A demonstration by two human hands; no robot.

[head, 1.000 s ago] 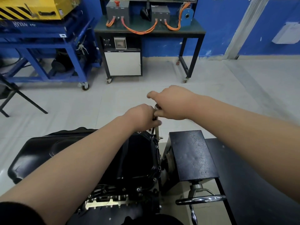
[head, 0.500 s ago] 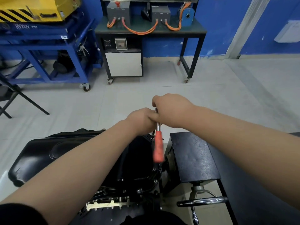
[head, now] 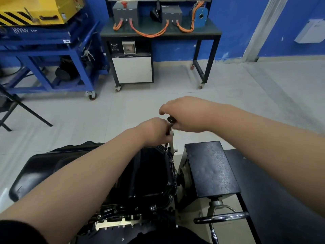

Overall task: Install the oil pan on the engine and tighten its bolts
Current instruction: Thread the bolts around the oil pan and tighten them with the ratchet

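1. at the far right corner of the oil pan [head: 151, 173]: socket wrench [head: 171, 120], standing near upright with its tip down at a flange bolt; upright, by my reading, so the socket sits square on the bolt head
2. left hand [head: 154, 131]: fingers curled round the wrench shaft low down, apparently to steady it on the bolt
3. right hand [head: 184, 115]: fingers curled over the wrench top beside its round head; any handle is hidden beneath the hand, likely the turning grip
4. oil pan: black, seated on the upturned engine [head: 112, 224], flange along the block edge
5. flange bolts [head: 152, 208]: several in place on the near edge; tightness cannot be told
6. stand box [head: 211, 169] with crank handle [head: 221, 217]: just right of the pan, seemingly carrying the engine
7. stage, as judged: pan already on, bolt tightening in hand
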